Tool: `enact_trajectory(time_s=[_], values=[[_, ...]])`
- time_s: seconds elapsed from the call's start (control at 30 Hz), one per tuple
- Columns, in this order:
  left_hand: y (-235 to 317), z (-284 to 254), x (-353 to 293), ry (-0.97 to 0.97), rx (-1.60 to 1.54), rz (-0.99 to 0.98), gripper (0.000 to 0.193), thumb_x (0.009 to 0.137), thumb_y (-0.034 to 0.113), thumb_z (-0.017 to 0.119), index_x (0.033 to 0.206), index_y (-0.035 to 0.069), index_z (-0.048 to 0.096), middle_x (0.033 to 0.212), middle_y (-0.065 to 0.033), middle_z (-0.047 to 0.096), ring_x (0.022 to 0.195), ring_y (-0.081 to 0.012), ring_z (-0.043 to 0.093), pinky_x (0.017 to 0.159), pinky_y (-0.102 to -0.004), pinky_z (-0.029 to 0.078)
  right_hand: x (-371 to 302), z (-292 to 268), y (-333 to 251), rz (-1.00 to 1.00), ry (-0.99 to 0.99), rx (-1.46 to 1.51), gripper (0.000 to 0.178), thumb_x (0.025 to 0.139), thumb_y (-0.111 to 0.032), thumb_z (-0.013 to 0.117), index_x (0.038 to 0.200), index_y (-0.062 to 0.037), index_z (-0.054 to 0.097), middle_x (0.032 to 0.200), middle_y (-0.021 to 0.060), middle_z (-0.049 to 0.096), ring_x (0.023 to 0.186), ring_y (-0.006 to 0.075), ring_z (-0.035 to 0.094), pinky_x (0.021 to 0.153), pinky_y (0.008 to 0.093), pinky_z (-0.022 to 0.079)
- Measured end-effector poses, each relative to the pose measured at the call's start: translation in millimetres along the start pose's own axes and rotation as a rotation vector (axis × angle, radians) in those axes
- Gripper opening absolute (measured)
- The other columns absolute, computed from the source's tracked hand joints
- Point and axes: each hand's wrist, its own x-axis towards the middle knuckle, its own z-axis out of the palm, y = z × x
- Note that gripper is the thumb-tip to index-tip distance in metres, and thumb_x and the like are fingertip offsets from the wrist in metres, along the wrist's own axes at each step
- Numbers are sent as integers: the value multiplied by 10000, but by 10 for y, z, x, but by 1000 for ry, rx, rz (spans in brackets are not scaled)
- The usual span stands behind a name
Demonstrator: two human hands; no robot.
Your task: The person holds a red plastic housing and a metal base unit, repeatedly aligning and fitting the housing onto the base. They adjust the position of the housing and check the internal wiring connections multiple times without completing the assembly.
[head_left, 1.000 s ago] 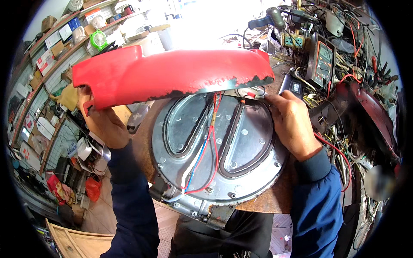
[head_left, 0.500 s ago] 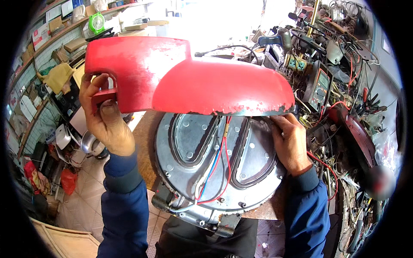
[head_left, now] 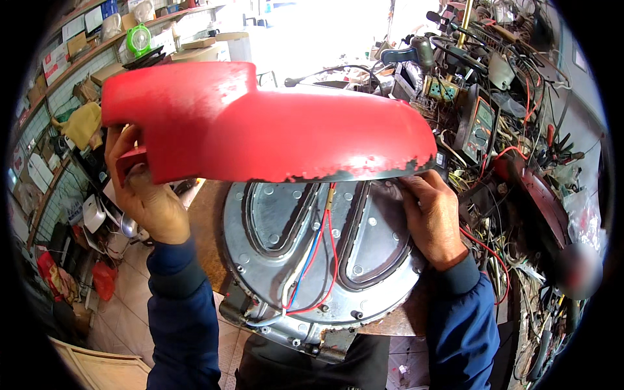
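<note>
A red shell-like cover, its paint chipped dark along the lower edge, is held up between my two hands. My left hand is closed on the notched end at the left, thumb below and fingers behind. My right hand grips the rim at the other end from beneath, its fingertips partly hidden by the cover. Below lies a round grey metal plate with curved heating tubes set in it. Red, blue and white wires run over the plate up under the cover, where their upper ends are hidden.
A workbench carries the plate. Heaped at the right are tangled cables, tools and a multimeter. Shelves with boxes and a green fan line the left side. A red bag sits on the tiled floor.
The cover has shifted left and slightly toward me, turning a little, with both hands still on it. The plate and wires appear a bit further left in the view.
</note>
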Motion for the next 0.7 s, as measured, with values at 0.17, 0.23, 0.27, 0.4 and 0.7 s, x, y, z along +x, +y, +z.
enact_trajectory(time_s=[0.17, 0.23, 0.27, 0.4, 0.7], values=[[-163, -139, -34, 28, -215, -85, 529, 969, 374, 643, 1286, -41, 559, 1309, -144, 584, 1142, -215, 605, 980, -361, 501, -1, -82, -38, 53, -29, -113, 266, 831, 16, 638, 1085, -24, 704, 972, 179, 650, 896, 387, 646, 792, 426, 521], [-178, -186, -40, -28, -328, -88, 446, 975, 277, 660, 1295, -16, 559, 1202, -122, 661, 1058, -196, 659, 937, -336, 530, -12, -30, 81, 49, 109, -207, 109, 803, -24, 614, 899, -28, 665, 820, 164, 579, 800, 372, 613, 704, 467, 511], [-202, -212, -46, -5, -310, -94, 441, 974, 271, 662, 1293, -15, 560, 1196, -125, 663, 1050, -196, 662, 934, -339, 532, -13, -89, 80, 115, 132, -324, 119, 797, -25, 617, 906, -19, 666, 838, 167, 592, 826, 361, 617, 717, 468, 512], [-204, -209, -41, 33, -330, -83, 419, 974, 240, 657, 1290, -18, 562, 1194, -136, 661, 1043, -202, 662, 934, -352, 536, -9, -187, 158, 140, 175, -321, 197, 811, -32, 633, 998, -5, 691, 952, 176, 644, 924, 358, 621, 794, 450, 513], [-120, -32, -31, 33, -35, -29, 708, 953, 580, 573, 1246, -64, 560, 1414, -181, 479, 1219, -255, 545, 1032, -397, 446, 213, -48, -139, -192, -156, 116, 282, 808, -31, 629, 1083, -11, 685, 989, 211, 636, 930, 400, 606, 817, 464, 505]])
